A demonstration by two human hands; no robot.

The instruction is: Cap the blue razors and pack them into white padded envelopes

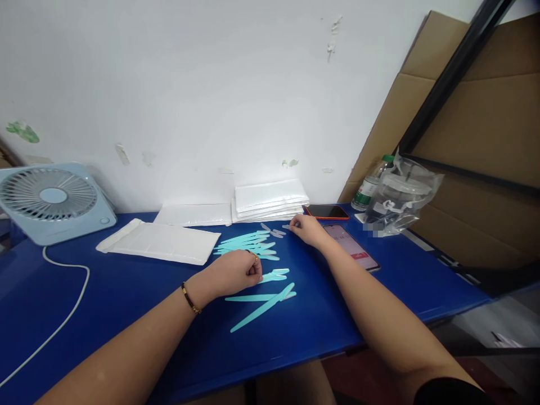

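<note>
Turquoise eyebrow razors lie on the blue table in front of me, several of them in a loose fan [242, 243]. Nearer to me, two more razors [264, 307] cross each other. Between these groups my left hand [242, 273] has its fingers closed on a turquoise eyebrow razor [276, 275], whose handle is partly hidden under the hand. My right hand [304, 228] pinches a small clear blade cap [286, 226] at the back of the table. Several more clear caps [276, 233] lie just to its left.
White padded envelopes [270, 197] are stacked against the wall, with another envelope [162, 241] to the left. A blue fan [54, 197] with a white cable stands far left. Two phones, one lit [350, 247] and one dark [327, 211], lie right, near a bottle [371, 185] and a bagged cup [396, 202].
</note>
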